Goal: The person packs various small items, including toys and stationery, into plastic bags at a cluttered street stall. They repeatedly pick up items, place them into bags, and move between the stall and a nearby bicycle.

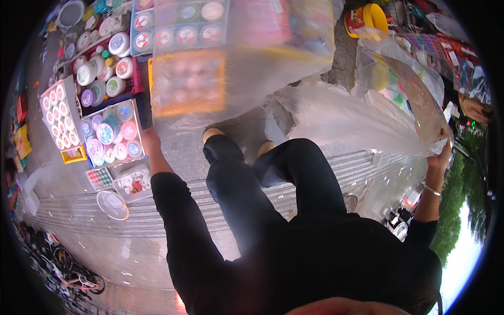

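A large sheet of clear plastic (252, 82) spreads over crates of lidded tubs in front of me. My right hand (439, 153), raised at the far right, grips a bunched end of the plastic, which runs in folds down to the crates. At the left, my left hand (151, 141) is by the sheet's left edge, its fingers closed; it seems to hold that edge, though this is hard to tell. Just beside it stands a box of round pastel-lidded tubs (106, 134). Under the sheet shows an orange-rimmed crate (224, 84), blurred by the plastic.
A tray of small white-lidded cups (59, 112), a pink crate of tubs (138, 80) and a clear container (134, 183) stand left. A round lid (112, 205) lies near grooved paving. A yellow bucket (374, 19) stands at the upper right; parked bicycles (78, 279) are lower left.
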Demonstrator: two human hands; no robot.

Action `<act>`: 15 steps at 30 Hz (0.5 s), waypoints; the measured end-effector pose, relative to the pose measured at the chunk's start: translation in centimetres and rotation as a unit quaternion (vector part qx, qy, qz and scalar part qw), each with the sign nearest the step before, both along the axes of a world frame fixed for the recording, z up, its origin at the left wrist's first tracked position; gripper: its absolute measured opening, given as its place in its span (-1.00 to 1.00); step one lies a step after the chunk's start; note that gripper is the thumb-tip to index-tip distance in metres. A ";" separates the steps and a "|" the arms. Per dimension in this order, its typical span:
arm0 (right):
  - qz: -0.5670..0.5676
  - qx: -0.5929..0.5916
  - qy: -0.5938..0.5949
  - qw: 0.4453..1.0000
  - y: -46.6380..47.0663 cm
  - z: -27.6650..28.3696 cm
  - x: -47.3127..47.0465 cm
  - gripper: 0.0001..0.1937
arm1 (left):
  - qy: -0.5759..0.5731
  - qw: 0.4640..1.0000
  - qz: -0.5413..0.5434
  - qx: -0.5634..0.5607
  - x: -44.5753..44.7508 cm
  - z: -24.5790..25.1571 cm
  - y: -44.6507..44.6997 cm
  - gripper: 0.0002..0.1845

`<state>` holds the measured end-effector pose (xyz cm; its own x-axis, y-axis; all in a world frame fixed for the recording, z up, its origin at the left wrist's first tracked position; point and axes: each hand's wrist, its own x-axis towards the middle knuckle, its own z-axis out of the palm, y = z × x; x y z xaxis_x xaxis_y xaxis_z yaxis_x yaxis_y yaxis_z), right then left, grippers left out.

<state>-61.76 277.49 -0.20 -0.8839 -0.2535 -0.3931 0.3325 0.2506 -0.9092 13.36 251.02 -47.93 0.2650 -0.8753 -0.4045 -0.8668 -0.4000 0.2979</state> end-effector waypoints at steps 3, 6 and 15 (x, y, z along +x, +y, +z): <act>0.042 -0.023 -0.058 0.997 0.5 2.1 0.7 -0.66 | -0.031 0.998 0.019 -0.047 -2.5 1.6 -1.0 -0.68; 0.053 -0.012 -0.095 0.994 1.6 5.6 2.6 -0.67 | 0.061 0.988 -0.118 -0.084 -8.8 6.1 0.3 -0.60; 0.077 -0.104 -0.236 0.963 7.5 19.8 8.1 -0.60 | 0.311 0.842 -0.440 -0.010 -35.8 32.7 14.8 -0.21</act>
<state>-53.63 285.02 19.60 -0.5651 -0.4843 -0.6679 0.6940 0.1586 -0.7023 -22.40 265.86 -15.26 -0.7476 -0.6304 -0.2090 -0.4993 0.3261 0.8027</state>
